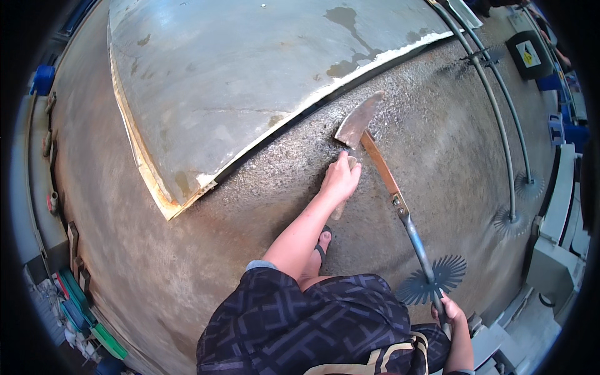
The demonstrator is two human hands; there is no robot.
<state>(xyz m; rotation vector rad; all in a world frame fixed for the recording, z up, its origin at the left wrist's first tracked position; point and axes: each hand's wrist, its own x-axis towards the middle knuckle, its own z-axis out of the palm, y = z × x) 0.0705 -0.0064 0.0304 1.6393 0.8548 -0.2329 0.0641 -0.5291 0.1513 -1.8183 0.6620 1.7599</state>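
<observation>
My left hand (341, 180) is closed around the light handle of a broad, curved knife (360, 119). Its blade is brownish and worn and points up and away to the right. Lower right, my right hand (449, 309) grips a metal pole (417, 244). A dark round disc with many thin fins (445, 275) sits on the pole just above my fingers. Bolted to the pole's far end is a flat copper-brown strip (380, 164), whose tip lies close beside the knife blade. Whether strip and blade touch, I cannot tell.
A large grey slab (237, 75) with rough white edges and wet patches fills the far side. On the right, two long poles (494, 94) with finned discs rest across the brown floor (125, 250). Beyond them stands a black container (530, 55). Grey machinery (550, 269) lines the right edge.
</observation>
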